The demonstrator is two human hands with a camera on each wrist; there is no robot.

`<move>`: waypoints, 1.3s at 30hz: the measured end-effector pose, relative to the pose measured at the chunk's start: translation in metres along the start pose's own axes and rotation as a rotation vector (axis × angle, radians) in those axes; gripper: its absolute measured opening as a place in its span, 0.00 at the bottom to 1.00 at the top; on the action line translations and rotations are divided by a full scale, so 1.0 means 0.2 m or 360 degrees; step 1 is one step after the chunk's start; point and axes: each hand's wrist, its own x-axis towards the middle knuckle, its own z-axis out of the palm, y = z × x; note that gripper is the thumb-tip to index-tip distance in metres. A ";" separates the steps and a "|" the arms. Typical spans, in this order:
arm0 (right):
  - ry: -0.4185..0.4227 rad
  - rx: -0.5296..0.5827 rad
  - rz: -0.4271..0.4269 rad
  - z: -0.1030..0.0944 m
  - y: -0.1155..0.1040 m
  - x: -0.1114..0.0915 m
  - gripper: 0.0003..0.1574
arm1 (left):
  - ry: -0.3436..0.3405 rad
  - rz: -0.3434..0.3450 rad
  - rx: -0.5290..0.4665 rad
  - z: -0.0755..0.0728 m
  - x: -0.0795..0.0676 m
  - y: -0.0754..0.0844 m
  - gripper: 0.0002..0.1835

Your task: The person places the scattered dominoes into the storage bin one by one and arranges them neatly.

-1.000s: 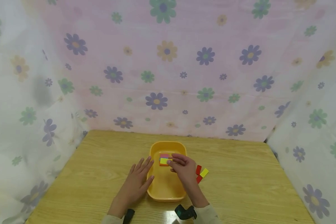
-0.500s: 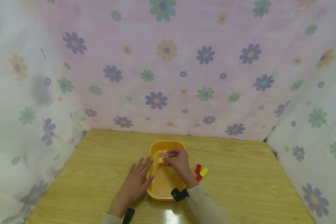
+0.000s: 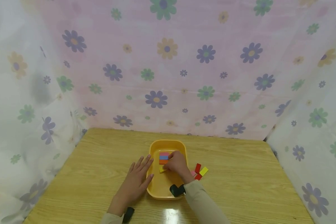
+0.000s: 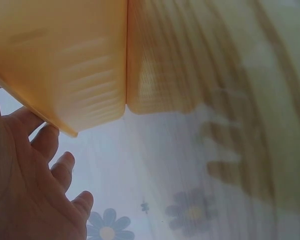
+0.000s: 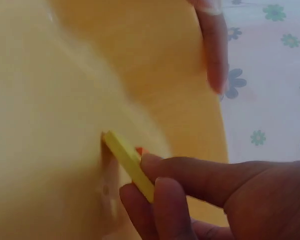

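A yellow-orange plastic tray [image 3: 165, 186] stands on the wooden table in the head view. My left hand [image 3: 135, 179] rests at the tray's left rim with fingers spread; the left wrist view shows the fingertips [image 4: 45, 137] along the rim. Inside the tray, my right hand [image 3: 177, 165] pinches a flat yellow block [image 5: 127, 165] between thumb and fingers, one edge low over the tray floor. Just beyond it, a pink block [image 3: 164, 154], a blue block [image 3: 163, 157] and an orange block [image 3: 163, 161] lie side by side, partly covered by the right hand.
Right of the tray lie loose blocks: a red one [image 3: 198, 168], another red one [image 3: 198, 176], a yellow one [image 3: 203, 171] and a pink one [image 3: 193, 173]. Flower-patterned sheets [image 3: 179, 62] enclose the table [image 3: 240, 186] at the back and sides.
My right hand has brought the yellow block from over the row of blocks down to the near side of the orange one, uncovering the blue block. The left hand has stayed put.
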 end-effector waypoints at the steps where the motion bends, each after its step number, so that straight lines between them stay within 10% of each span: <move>1: 0.0011 -0.0037 0.0004 0.00 0.00 0.00 0.31 | -0.0003 -0.0001 -0.0007 0.00 0.00 0.00 0.32; 39: 0.0144 -0.0121 -0.0005 0.04 0.02 0.02 0.18 | -0.0011 0.0012 -0.0021 0.00 0.00 0.00 0.32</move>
